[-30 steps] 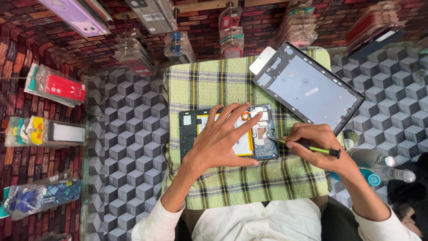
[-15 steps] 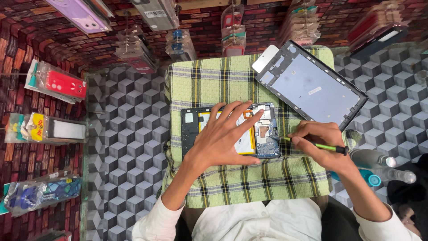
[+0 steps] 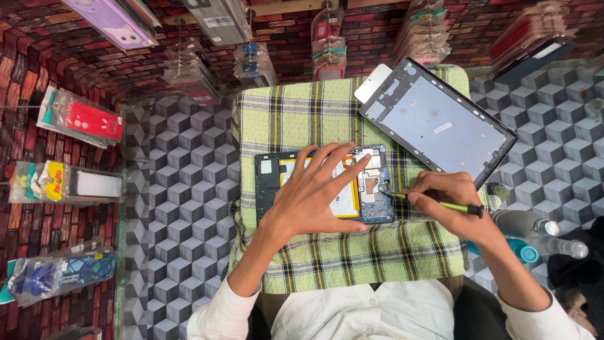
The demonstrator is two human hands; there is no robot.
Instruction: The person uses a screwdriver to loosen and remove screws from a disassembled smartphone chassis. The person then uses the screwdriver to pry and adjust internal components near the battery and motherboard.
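Two hands — opened tablet [image 3: 324,187], screwdriver [image 3: 440,204].

bright even light, warped edges

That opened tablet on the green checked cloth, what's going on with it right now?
A person in a white shirt works on a black opened tablet with a yellow battery, lying on a green plaid cloth. The left hand is spread flat over it, pinning it down. The right hand holds a thin green-handled tool with its tip at the blue circuit board on the tablet's right end. A detached grey tablet frame lies on the cloth beyond the right hand.
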